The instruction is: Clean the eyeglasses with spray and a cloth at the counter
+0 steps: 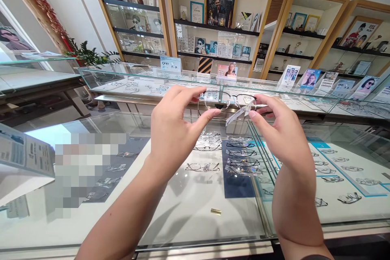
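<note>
Above the glass counter, in the middle of the view, the left hand and the right hand hold up a pair of glasses between them, well clear of the glass. The left hand pinches one end of the frame between finger and thumb, and the right hand pinches the other end in the same way. The lenses sit side by side, with a dark upper edge, and a white tag hangs at a slant next to the right thumb. Under the hands, inside the counter, more glasses lie in a column on a dark blue mat, and a clear-looking pair lies on the white base to its left. Nearer the front edge is a small gold piece. To the right, further frames lie on blue-edged panels; on the left stands a folded card, beside a pixelated patch. Farther off runs another glass case with upright signs, and behind it wooden-framed shelves hold pictures and ornaments. A green plant stands at the far left.
</note>
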A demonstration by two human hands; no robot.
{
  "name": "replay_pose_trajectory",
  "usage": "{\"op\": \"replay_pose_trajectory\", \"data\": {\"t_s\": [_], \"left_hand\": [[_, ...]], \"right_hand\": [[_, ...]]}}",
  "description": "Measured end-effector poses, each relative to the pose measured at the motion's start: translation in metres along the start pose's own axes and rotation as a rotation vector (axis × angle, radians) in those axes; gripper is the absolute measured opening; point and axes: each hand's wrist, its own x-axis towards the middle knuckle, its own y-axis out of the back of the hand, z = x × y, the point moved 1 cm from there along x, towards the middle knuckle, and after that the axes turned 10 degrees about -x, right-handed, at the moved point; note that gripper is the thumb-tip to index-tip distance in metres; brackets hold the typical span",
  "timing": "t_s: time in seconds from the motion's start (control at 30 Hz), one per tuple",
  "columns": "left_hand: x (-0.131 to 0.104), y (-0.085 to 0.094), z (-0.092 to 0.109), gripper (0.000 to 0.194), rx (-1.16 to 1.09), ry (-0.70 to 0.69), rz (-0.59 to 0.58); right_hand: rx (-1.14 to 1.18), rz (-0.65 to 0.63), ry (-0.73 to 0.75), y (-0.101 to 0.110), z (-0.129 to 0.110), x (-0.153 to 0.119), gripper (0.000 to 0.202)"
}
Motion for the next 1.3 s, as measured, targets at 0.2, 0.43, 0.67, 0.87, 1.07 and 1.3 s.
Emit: {"op": "replay_pose_trajectory", "data": {"t_s": [0.2,0.43,0.67,0.87,1.07,1.3], "left_hand": [[0.004,0.005,-0.005,0.038,-0.047,0.048,-0.025],[0.01,0.012,-0.021,0.04,-0.154,0.148,-0.105],[0.015,0.015,-0.031,0.047,-0.194,0.208,-0.142],[0.016,0.018,-0.031,0.045,-0.183,0.218,-0.151],[0.016,0.018,-0.03,0.042,-0.175,0.197,-0.141],[0.017,0.018,-0.022,0.041,-0.124,0.127,-0.084]], "right_hand": [[-0.003,0.062,0.023,0.0,-0.003,0.002,0.038],[-0.018,0.134,0.049,-0.002,-0.012,0.001,0.035],[-0.019,0.17,0.078,-0.006,-0.018,0.0,0.033],[-0.001,0.17,0.079,-0.007,-0.019,-0.001,0.033],[-0.001,0.153,0.069,-0.007,-0.018,0.0,0.034],[-0.01,0.11,0.054,-0.009,-0.014,0.002,0.036]]}}
